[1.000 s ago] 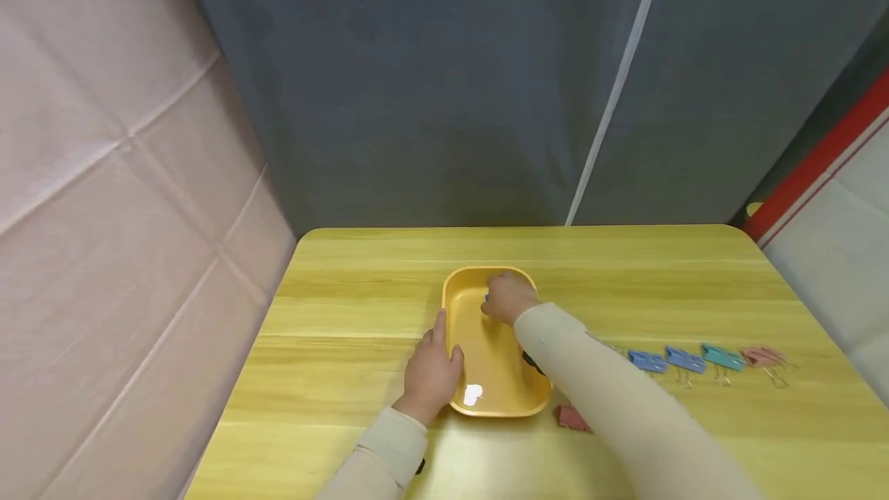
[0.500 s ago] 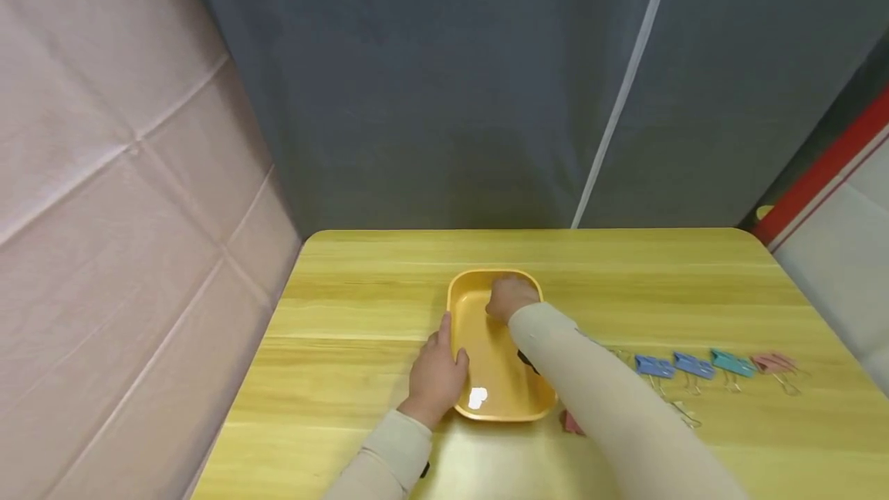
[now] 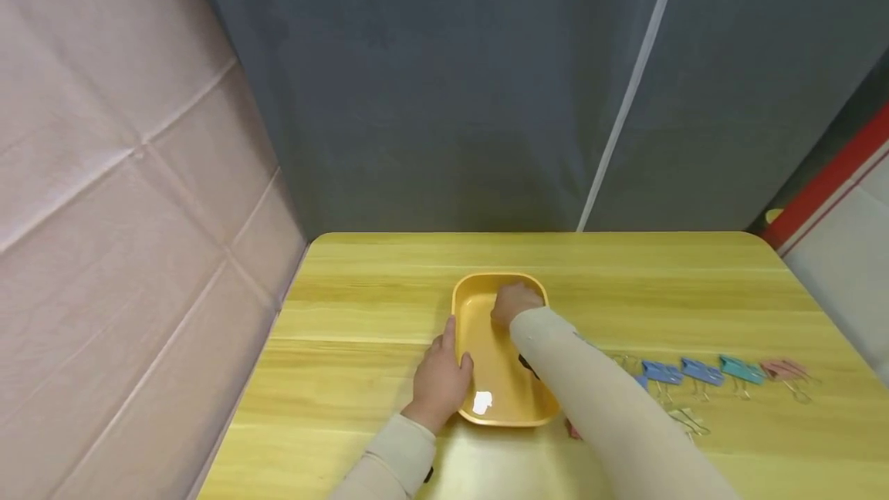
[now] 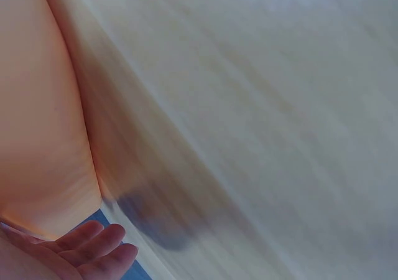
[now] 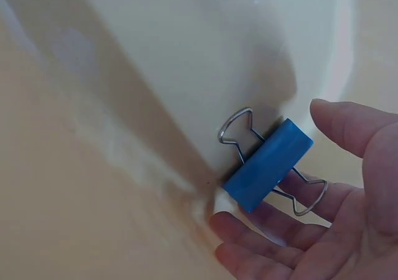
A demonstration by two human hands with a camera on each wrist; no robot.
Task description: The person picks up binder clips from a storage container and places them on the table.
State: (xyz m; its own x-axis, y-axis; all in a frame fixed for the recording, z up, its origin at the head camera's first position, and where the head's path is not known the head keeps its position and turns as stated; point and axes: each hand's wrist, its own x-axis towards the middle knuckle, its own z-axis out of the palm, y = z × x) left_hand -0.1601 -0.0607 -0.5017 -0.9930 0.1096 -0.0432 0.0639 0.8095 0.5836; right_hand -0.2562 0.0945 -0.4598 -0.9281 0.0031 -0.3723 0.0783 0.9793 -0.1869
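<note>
A yellow-orange tray (image 3: 507, 421) sits on the wooden table. My left hand (image 3: 440, 383) holds its left side, the thumb over the rim and the other fingers along the outer wall. In the left wrist view, several loosely bent fingers (image 4: 102, 255) show beside the tray's outer wall (image 4: 43, 106). My right hand (image 3: 515, 303) reaches into the tray's far right part. The right wrist view shows a blue binder clip (image 5: 268, 165) with both wire handles spread, against the right fingers (image 5: 255, 233). The thumb (image 5: 342, 121) stands apart from the clip. In the head view this clip is hidden.
To the right of the tray lies a row of binder clips: blue (image 3: 703, 371), teal (image 3: 741, 369) and pink (image 3: 785, 369). A pale clip (image 3: 687, 419) lies nearer. The right sleeve (image 3: 611, 400) partly covers a red clip (image 3: 572, 430) by the tray.
The right hand stays in the tray's far right part; the blue clip seen at its fingertips earlier is hidden from the head view. The left hand keeps its place. The view shifts slightly.
</note>
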